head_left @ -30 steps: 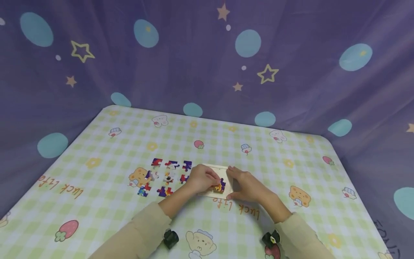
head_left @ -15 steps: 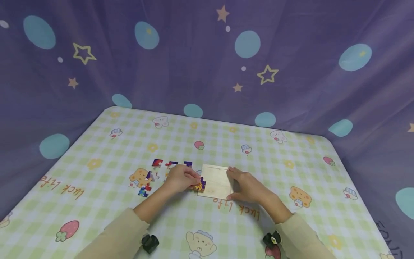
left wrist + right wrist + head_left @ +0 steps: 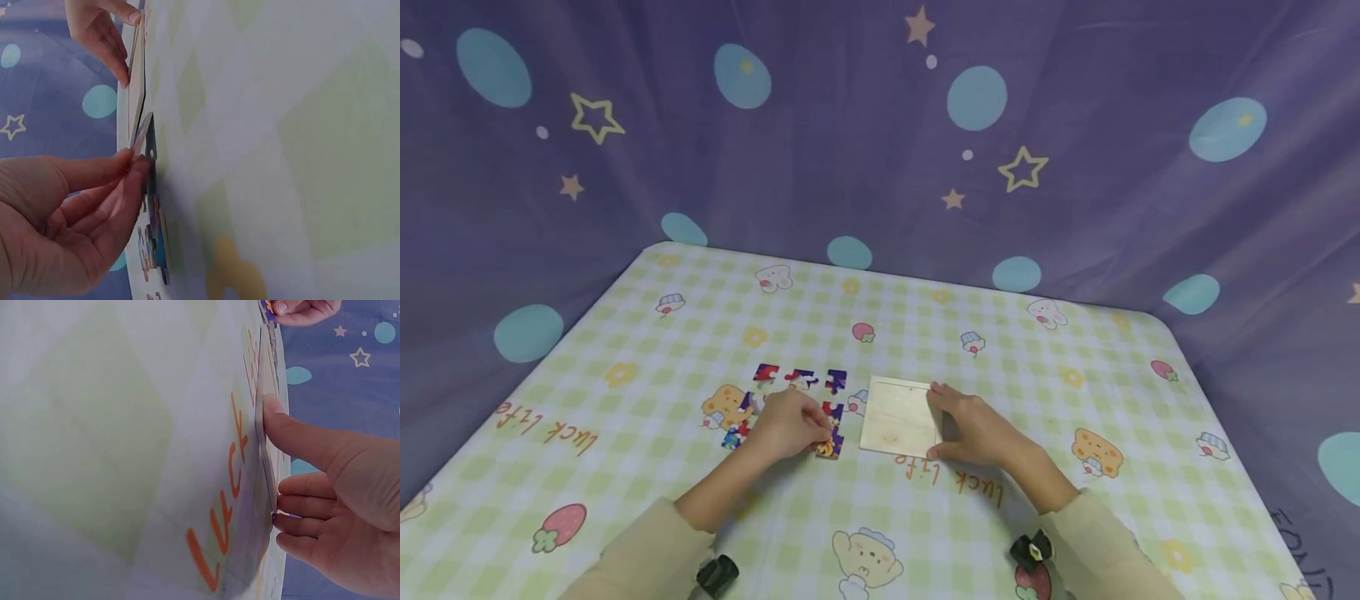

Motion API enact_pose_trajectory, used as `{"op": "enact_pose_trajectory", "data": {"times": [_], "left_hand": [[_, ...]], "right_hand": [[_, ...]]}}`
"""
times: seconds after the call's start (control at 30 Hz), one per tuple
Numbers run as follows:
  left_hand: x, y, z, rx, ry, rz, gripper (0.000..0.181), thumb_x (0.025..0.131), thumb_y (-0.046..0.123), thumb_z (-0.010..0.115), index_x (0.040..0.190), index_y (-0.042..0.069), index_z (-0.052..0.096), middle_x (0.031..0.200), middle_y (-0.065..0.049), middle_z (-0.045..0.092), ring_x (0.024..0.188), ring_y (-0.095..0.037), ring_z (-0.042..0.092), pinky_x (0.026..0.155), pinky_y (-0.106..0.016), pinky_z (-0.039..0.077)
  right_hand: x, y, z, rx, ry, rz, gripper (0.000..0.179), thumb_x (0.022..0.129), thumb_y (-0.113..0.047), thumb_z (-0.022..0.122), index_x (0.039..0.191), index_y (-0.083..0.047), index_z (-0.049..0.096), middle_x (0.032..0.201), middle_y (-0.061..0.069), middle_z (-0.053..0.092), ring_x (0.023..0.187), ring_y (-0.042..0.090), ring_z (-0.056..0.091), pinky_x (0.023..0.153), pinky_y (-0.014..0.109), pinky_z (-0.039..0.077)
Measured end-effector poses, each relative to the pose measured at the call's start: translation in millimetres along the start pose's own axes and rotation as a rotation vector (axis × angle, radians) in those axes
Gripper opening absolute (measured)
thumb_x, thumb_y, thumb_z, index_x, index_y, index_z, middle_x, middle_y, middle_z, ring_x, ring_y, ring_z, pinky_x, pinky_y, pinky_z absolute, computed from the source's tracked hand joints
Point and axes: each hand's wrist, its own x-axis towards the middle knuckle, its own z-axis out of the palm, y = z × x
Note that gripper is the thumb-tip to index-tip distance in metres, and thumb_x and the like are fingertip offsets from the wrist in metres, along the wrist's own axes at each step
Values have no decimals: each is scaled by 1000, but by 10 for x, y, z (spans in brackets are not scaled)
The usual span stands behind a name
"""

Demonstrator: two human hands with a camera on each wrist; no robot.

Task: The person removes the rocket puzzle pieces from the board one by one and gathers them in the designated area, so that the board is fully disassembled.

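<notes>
In the head view my left hand (image 3: 792,425) pinches a jigsaw puzzle piece (image 3: 828,449) of purple and orange between thumb and fingertips. The left wrist view shows this piece (image 3: 142,132) tilted, one edge raised off the tablecloth. Loose puzzle pieces lie round and under that hand, which partly covers them; a purple one (image 3: 837,381) is just beyond it. To their right lies a square, pale wooden puzzle tray (image 3: 897,417), bare inside. My right hand (image 3: 973,429) holds the tray's right side, thumb at the near corner and fingers at the far one.
The table wears a green-and-white checked cloth (image 3: 925,333) printed with cartoons. Behind it hangs a purple curtain (image 3: 850,167) with stars and blue spots. Dark straps (image 3: 718,575) sit at both wrists over beige sleeves (image 3: 647,550).
My left hand has carried the purple-and-orange piece leftward, off the tray and over to the loose pieces, baring the tray's inside. The right hand has stayed at the tray's edge.
</notes>
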Motion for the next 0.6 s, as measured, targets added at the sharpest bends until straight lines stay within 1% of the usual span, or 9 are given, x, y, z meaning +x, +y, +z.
{"op": "enact_pose_trajectory", "data": {"times": [0.17,0.27,0.47,0.6], "left_hand": [[-35,16,-28,78,25,35,6,78,10,76,75,9,72,68,-1,66,63,-13,55,61,-23,44],[-53,20,-36,93,32,47,6,78,8,76,74,8,72,67,-2,65,61,-13,54,60,-23,43],[-78,11,-66,115,43,40,4,79,8,75,77,7,72,71,-3,65,63,-13,55,59,-23,44],[-70,17,-127,113,39,48,4,82,11,73,80,7,72,73,-3,66,63,-13,56,58,-23,46]], "right_hand": [[-7,10,-2,-7,-5,-4,81,74,-30,81,138,6,45,149,25,40,139,39,39,112,47,35],[-16,6,-7,-11,-9,-4,82,75,-30,81,138,6,45,149,25,39,139,39,38,112,47,35],[-2,-9,-23,-20,-53,-4,83,79,-32,78,142,6,40,152,24,34,142,38,35,113,47,35],[-13,-23,-41,-28,-67,-3,83,81,-33,76,143,6,37,154,23,32,143,38,33,113,47,35]]}}
